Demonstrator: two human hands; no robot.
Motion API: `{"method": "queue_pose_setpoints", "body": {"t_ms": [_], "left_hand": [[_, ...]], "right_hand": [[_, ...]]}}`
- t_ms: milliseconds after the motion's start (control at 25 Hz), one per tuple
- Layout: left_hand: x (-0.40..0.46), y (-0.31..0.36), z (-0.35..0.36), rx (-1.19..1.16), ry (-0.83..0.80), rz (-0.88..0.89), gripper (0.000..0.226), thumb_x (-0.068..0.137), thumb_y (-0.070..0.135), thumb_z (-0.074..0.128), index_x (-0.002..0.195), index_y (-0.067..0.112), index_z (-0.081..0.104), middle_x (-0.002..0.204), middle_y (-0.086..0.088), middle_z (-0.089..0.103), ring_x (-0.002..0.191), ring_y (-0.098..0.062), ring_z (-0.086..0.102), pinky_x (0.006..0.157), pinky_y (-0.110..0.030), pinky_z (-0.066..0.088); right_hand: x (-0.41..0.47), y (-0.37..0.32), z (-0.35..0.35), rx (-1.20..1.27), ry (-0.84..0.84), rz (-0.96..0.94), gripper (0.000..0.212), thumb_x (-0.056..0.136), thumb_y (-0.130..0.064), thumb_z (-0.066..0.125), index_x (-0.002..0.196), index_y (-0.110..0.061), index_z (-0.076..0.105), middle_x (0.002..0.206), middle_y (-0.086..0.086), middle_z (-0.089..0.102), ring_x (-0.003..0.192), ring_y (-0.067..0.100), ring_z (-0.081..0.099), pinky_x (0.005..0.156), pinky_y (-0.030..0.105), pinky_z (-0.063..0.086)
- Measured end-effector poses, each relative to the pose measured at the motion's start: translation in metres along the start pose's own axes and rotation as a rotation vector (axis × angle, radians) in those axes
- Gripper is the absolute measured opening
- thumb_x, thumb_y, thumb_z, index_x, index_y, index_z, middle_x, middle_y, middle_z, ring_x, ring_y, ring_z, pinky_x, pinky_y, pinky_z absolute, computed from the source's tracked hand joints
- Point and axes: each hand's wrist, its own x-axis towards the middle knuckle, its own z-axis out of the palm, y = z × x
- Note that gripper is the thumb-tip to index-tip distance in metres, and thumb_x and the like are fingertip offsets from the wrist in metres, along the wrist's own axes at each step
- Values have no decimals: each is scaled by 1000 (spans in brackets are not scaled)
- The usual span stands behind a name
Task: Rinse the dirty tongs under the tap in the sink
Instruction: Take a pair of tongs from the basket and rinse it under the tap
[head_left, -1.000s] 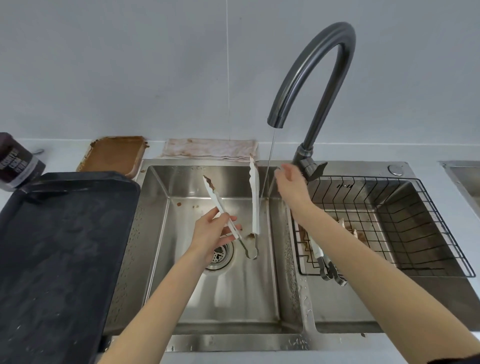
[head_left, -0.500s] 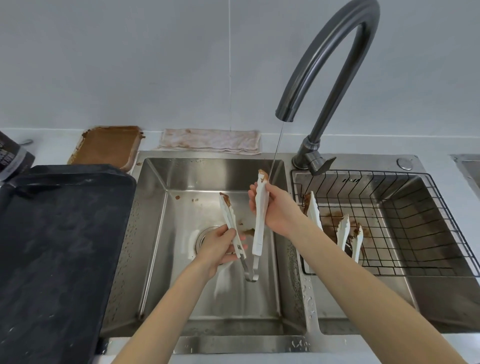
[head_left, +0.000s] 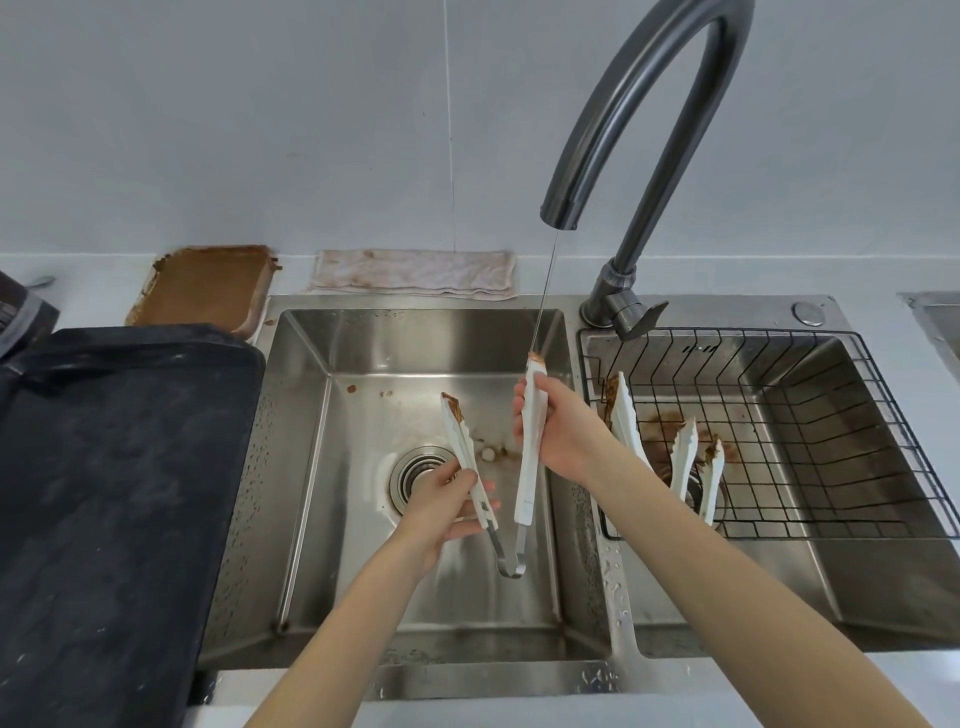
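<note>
White tongs (head_left: 529, 467) with brown-smeared tips are spread open over the left sink basin (head_left: 363, 587), hinge end down. My left hand (head_left: 447, 506) grips the left arm of the tongs low down. My right hand (head_left: 558, 431) holds the right arm near its upper end. A thin stream of water falls from the dark tap (head_left: 623, 135) onto the tip of the right arm. The drain (head_left: 415, 470) lies just behind my left hand.
A wire basket (head_left: 810, 426) in the right basin holds more dirty white tongs (head_left: 685, 462). A black tray (head_left: 104, 493) covers the counter at left. Behind the sink lie a brown-coated dish (head_left: 208, 286) and a stained cloth (head_left: 415, 273).
My right hand left the tap lever and took hold of the right arm of the tongs. The tongs now sit lower and nearer, with their right tip under the water stream.
</note>
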Motion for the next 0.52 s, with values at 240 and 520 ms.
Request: {"method": "queue_pose_setpoints", "body": {"t_ms": [240, 520], "left_hand": [[-4, 5, -4, -77, 23, 60, 38, 91, 9, 46, 128, 6, 49, 89, -4, 65, 69, -12, 68, 53, -22, 56], [-4, 18, -10, -263, 79, 240, 18, 90, 32, 54, 100, 18, 61, 71, 4, 68, 74, -16, 66, 68, -32, 56]], "right_hand": [[3, -7, 15, -194, 104, -32, 41, 83, -54, 56, 66, -18, 50, 46, -6, 44, 40, 7, 42, 48, 20, 35], [8, -10, 23, -79, 15, -31, 51, 86, -65, 38, 78, -16, 49, 37, -8, 41, 28, 4, 36, 38, 15, 28]]}}
